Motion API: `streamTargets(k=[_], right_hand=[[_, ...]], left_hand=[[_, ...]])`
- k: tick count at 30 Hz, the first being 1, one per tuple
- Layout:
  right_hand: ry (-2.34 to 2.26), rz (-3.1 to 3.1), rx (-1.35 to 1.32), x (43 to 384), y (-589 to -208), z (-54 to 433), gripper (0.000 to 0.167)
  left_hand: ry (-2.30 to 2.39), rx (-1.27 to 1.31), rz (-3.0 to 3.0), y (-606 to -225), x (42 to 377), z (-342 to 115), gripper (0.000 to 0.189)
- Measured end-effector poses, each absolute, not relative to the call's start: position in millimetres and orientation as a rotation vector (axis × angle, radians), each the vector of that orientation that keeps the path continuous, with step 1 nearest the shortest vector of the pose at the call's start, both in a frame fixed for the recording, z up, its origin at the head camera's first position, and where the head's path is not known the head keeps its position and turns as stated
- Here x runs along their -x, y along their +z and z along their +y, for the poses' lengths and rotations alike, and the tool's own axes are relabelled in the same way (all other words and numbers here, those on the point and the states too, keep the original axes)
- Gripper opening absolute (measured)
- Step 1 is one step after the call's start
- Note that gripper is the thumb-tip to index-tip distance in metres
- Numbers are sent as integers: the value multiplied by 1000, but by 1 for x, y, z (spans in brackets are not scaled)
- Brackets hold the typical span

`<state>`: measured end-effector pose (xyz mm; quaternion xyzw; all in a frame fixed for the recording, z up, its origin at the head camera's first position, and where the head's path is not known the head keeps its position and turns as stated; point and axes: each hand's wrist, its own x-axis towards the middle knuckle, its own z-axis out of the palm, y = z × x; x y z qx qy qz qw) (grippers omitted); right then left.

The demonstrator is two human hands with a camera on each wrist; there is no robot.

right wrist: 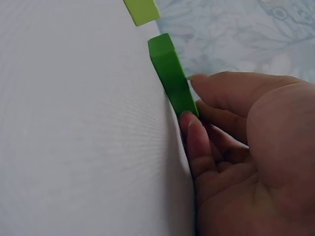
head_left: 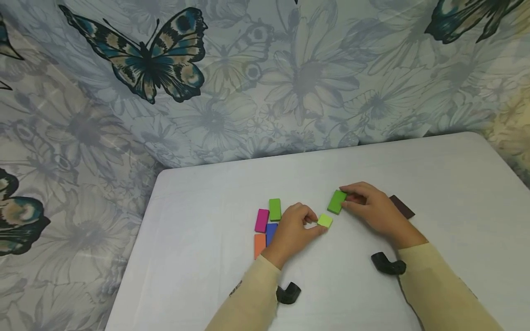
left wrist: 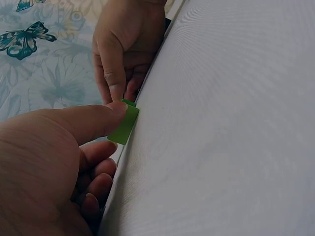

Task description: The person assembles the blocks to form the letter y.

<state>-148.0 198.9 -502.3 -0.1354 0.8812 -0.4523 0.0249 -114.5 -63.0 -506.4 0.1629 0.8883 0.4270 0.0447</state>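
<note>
My left hand (head_left: 293, 232) pinches a small lime-green block (head_left: 325, 220) between thumb and fingers, low over the white table. In the left wrist view the thumb lies across one face of this block. To its upper right, my right hand (head_left: 372, 209) grips one end of a longer, darker green block (head_left: 337, 202) with its fingertips. The right wrist view shows that block (right wrist: 170, 73) extending from the fingertips toward the lime-green one (right wrist: 142, 11), with a small gap between the two.
Left of my left hand lie a green block (head_left: 275, 209), a magenta block (head_left: 262, 220), a blue block (head_left: 271, 232) and an orange block (head_left: 259, 245), grouped closely. A dark brown block (head_left: 401, 207) lies behind my right wrist. Patterned cloth (head_left: 248, 92) hangs beyond the table (head_left: 198, 257).
</note>
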Motion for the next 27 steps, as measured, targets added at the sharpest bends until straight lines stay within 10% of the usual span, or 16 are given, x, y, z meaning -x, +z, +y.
streamTargets(k=[27], right_hand=[[-1444,2714,433,147,-501,195,35]], left_hand=[[1285,-489,2741,-504,114,-61,23]])
